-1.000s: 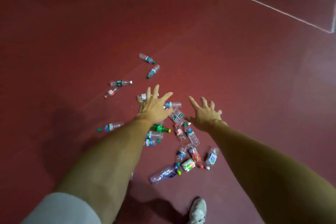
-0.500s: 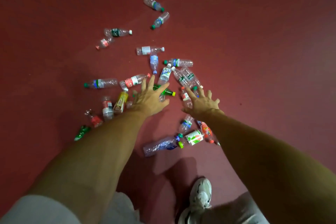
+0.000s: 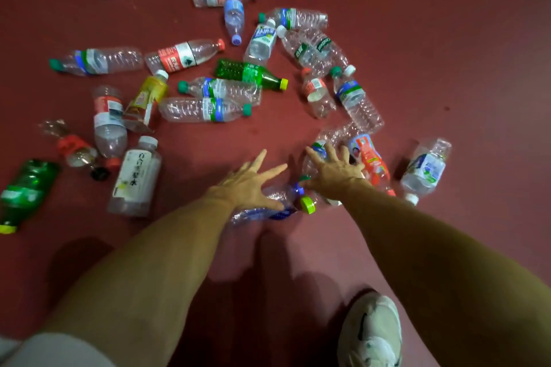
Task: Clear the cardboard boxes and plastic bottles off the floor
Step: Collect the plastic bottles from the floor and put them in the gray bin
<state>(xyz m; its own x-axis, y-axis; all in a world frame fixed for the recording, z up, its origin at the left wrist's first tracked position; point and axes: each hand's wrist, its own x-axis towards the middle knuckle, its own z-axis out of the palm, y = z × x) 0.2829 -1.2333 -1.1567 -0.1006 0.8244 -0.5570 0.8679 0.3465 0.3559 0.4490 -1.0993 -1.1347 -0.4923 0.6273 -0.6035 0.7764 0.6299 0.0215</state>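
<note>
We are finding the left hand [image 3: 247,185], spread wide, nearest the blue-labelled clear bottle [image 3: 268,211], lying crosswise beneath it, cap toward the right hand [image 3: 331,171], likewise splayed and empty.

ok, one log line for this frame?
phase: reaching | left hand: open, over blue-cap bottle | right hand: open, over crumpled bottle | held: nothing

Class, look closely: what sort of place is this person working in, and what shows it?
Likely a hall or sports court, uncertain: a smooth dark red floor, plastic bottles scattered across it, and the person's sneaker.
</note>
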